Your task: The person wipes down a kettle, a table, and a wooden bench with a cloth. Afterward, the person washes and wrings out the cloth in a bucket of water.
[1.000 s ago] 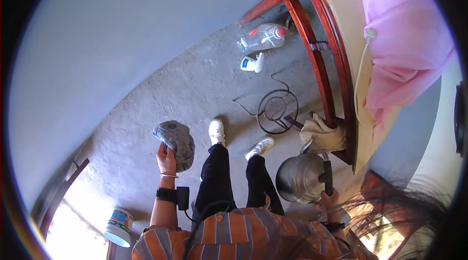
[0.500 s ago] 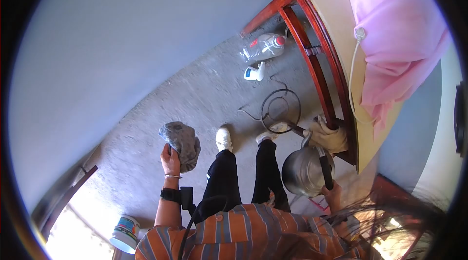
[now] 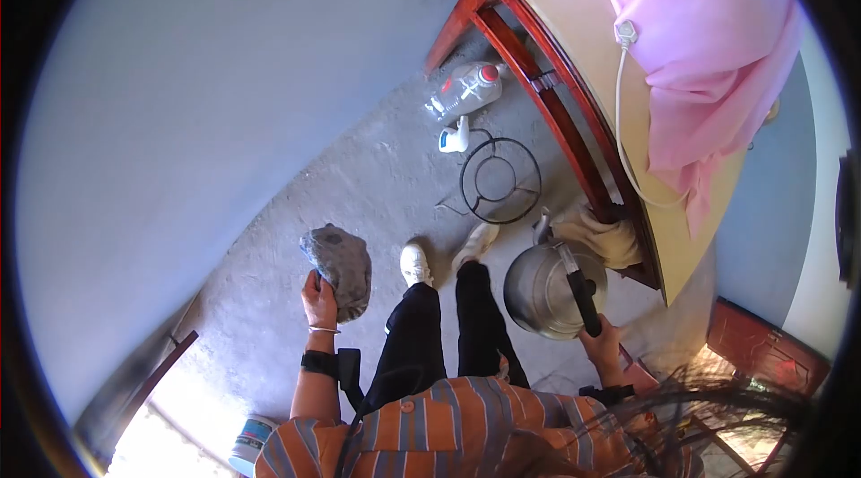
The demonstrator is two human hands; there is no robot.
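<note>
"Kettle [image 3: 543, 294]: position?"
"Above the floor [image 3: 269, 218], beside the desk's [image 3: 574, 12] near corner, suspended from the right hand [image 3: 603, 341], which is closed around its black handle [image 3: 581, 299]."
"Left hand [image 3: 318, 299]?"
"Closed on the edge of a grey cloth [image 3: 345, 267], held out left of the white shoes [image 3: 415, 265]."
"Floor?"
"Metal ring stand [image 3: 476, 179] ahead of the shoes; beyond it, a spray bottle [image 3: 455, 137], then a red-capped clear bottle [image 3: 466, 92] near the desk's far end."
"Desktop?"
"Pink fabric [image 3: 708, 65], white plug [image 3: 625, 32] at its edge."
</note>
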